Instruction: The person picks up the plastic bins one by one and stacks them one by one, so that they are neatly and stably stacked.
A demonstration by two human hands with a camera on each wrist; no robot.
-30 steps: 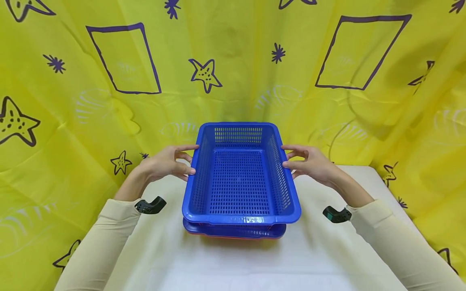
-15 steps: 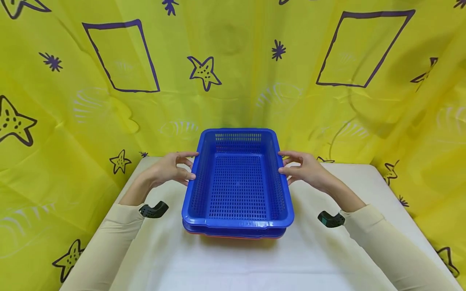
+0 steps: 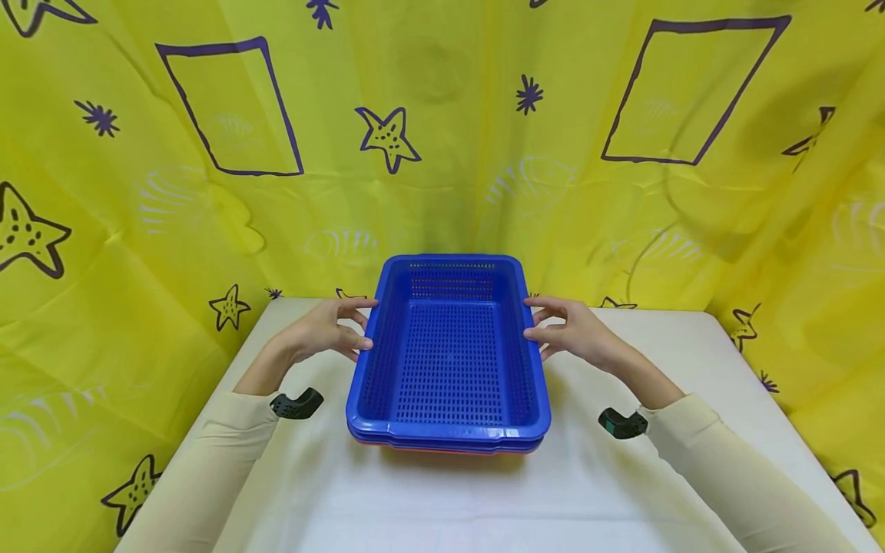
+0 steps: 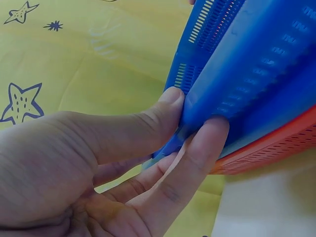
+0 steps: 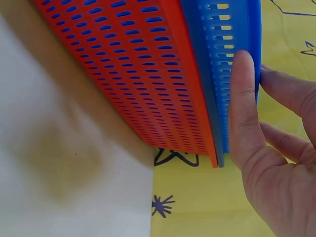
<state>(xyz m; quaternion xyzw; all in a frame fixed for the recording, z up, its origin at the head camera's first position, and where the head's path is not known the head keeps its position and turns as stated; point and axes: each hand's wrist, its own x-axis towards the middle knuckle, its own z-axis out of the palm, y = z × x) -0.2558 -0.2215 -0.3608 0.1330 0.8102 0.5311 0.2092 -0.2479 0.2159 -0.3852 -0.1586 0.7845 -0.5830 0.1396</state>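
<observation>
A blue perforated plastic basket (image 3: 452, 361) sits nested at the top of a stack in the middle of the head view. My left hand (image 3: 325, 330) pinches its left rim, thumb above and a finger under the rim in the left wrist view. On the opposite side my right hand (image 3: 570, 334) holds the right rim, with one finger (image 5: 243, 89) against the outer wall below it. Beneath lie another blue basket, seen mainly as a rim, and a red basket (image 5: 138, 74) at the bottom. The insides of the lower baskets are hidden.
The stack stands on a white-covered table (image 3: 442, 507). A yellow curtain (image 3: 449, 192) with starfish drawings hangs behind and along both sides. Dark curved devices (image 3: 297, 403) are worn at both wrists.
Both hands have lowered the top blue basket into the stack, and the gap between its front rim and the rim below has narrowed. The right hand has shifted slightly left.
</observation>
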